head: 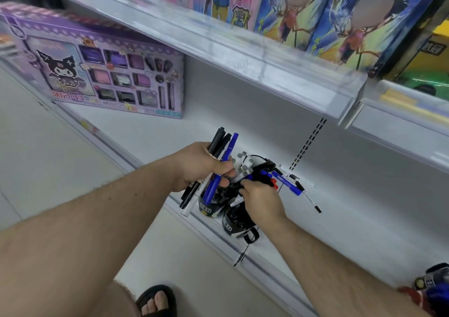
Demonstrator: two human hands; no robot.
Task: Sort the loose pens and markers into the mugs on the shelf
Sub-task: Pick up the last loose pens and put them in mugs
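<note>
- You are gripping a bundle of pens and markers [220, 161] in your left hand [201, 165], just left of the frame's centre; your fingers are curling round the bundle and your thumb is pressing across a blue marker [222, 168].
- The bundle's long axis is running from lower left to upper right: the black and blue ends are pointing up toward the shelf back, the lower ends down over the left mug [208, 208].
- Your right hand [261, 200] is sitting over the right mug [234, 222], fingertips pinching into a heap of loose pens [272, 178]; exactly which pen they are closing on I cannot tell.
- Another blue marker [288, 183] and a thin pen [312, 201] are lying flat on the shelf [145, 134] right of your hand, slanting from upper left down to lower right.
- One pen [241, 256] is hanging over the shelf's front edge, below the right mug.
- Risks, as I judge them: the full bundle may splay and drop pens if your thumb eases; the overhanging pen looks ready to fall to the floor; the mugs are standing near the front lip, so a nudge from your right wrist could tip one off.
- Farther out, a purple toy box [104, 71] is standing at the upper left, with picture boxes [315, 13] on the upper shelf.
</note>
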